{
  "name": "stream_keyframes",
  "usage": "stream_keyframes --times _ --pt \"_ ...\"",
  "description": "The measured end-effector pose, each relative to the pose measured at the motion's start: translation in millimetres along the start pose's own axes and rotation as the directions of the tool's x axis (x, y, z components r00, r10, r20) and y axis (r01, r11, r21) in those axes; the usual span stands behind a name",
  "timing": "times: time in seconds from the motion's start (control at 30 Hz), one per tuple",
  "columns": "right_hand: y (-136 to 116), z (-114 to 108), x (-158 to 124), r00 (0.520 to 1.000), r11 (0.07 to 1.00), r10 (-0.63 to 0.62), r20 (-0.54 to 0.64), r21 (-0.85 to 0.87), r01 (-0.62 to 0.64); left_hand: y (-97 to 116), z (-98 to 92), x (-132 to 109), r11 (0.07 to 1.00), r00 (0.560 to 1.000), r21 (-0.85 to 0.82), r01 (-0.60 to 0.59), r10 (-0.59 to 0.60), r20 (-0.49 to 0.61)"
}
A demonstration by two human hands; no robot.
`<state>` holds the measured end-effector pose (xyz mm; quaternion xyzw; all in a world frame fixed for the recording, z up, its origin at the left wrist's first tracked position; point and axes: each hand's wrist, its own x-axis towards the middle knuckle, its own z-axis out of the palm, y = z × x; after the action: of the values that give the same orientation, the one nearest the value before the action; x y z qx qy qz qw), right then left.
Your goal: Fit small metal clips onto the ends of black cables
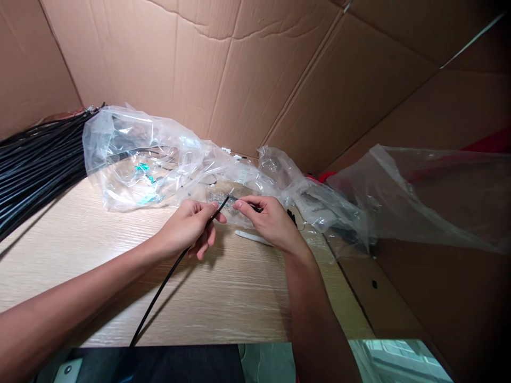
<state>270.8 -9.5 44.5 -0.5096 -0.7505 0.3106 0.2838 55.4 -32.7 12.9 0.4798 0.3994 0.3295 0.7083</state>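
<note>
My left hand (187, 229) grips a thin black cable (163, 292) that trails down towards the near table edge. My right hand (267, 218) pinches a short dark piece (255, 208) close to the cable's upper end, and the fingertips of both hands nearly meet there. Just beyond them lies a patch of clear plastic wrap with a silvery mesh (219, 199) under it. A white strip (253, 238) rests on the wood below my right hand.
A thick bundle of black cables (40, 165) lies at the left, beside a crumpled clear plastic bag (128, 159) with teal bits inside. More plastic sheet (431, 197) hangs at the right. Cardboard walls (239, 69) surround the wood-grain table (80, 266).
</note>
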Motion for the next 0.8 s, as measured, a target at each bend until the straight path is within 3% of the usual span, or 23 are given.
stream_keyframes --times 0.13,0.23,0.3,0.57,0.8 --pt "3 2 1 0.998 0.997 0.063 -0.012 0.046 -0.062 1 4.6 -5 0.936 0.986 0.35 -0.032 0.086 -0.141" --pt "3 4 2 0.997 0.996 0.082 -0.008 0.04 -0.081 0 5.7 -7 0.734 0.931 0.669 -0.118 0.316 -0.182" --pt "3 5 2 0.996 0.996 0.083 -0.016 0.034 -0.082 -3 4.6 -6 0.615 0.895 0.771 -0.162 0.422 -0.148" --pt "3 12 4 0.993 0.996 0.029 -0.11 -0.079 -0.037 -13 -5.8 7 0.507 0.849 0.815 -0.28 0.527 -0.036" --pt "2 15 4 0.988 0.988 0.039 -0.15 -0.14 -0.06 -13 -5.3 7 0.577 0.874 0.786 -0.221 0.475 -0.103"
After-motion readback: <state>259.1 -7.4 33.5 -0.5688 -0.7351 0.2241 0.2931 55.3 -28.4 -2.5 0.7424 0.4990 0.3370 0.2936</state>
